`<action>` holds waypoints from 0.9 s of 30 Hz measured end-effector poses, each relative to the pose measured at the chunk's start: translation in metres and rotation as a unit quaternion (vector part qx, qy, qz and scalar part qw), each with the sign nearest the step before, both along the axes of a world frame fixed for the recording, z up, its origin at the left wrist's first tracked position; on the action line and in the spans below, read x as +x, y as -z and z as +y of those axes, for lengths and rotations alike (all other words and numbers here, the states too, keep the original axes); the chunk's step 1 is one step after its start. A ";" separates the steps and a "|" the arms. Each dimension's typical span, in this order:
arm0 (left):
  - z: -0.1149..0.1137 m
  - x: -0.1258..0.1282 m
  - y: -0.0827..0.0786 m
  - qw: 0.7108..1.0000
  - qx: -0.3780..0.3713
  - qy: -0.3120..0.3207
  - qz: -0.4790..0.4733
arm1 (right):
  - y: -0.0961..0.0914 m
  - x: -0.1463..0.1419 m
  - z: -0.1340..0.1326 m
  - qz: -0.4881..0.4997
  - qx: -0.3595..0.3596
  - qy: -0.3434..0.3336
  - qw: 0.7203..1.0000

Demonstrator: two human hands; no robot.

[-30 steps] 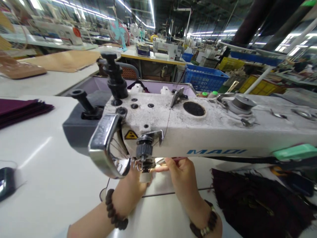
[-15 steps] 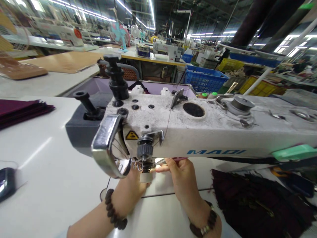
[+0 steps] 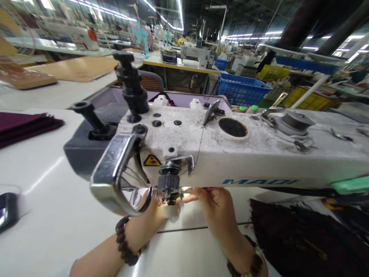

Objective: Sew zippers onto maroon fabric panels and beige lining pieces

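A white sewing machine (image 3: pixel 259 161) with MAQI lettering spans the view, its needle end at the left. My left hand (image 3: pixel 150 217) reaches under that end, beside the presser-foot area; the machine's metal guard and tension knob (image 3: pixel 168 186) hide most of its fingers. Under the arm, to the right of the needle area, my right hand (image 3: pixel 217 206) has its fingers closed on a slim tool (image 3: pixel 211 188) with a dark pink handle and what looks like a metal tip pointing left. The machine arm covers part of this tool, so its exact kind is unclear.
Dark maroon fabric pieces (image 3: pixel 302 238) lie on the right of the white table, and a folded maroon stack (image 3: pixel 25 127) at the left. A dark shiny object (image 3: pixel 8 211) rests at the left edge. Behind stands a blue crate (image 3: pixel 243 88).
The machine looks slightly larger and closer as the view shifts. My left hand and wrist sit a little further left; my right hand keeps its grip on the tool under the arm.
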State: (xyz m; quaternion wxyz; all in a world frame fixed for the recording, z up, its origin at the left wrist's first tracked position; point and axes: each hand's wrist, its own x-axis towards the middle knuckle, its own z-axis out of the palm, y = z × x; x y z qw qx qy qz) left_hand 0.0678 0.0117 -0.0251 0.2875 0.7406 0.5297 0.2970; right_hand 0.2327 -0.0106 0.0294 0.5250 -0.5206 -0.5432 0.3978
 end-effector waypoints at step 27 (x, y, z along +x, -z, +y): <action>0.007 0.011 -0.047 0.988 -0.101 0.110 -0.035 | -0.001 0.000 0.000 0.036 0.005 0.000 0.999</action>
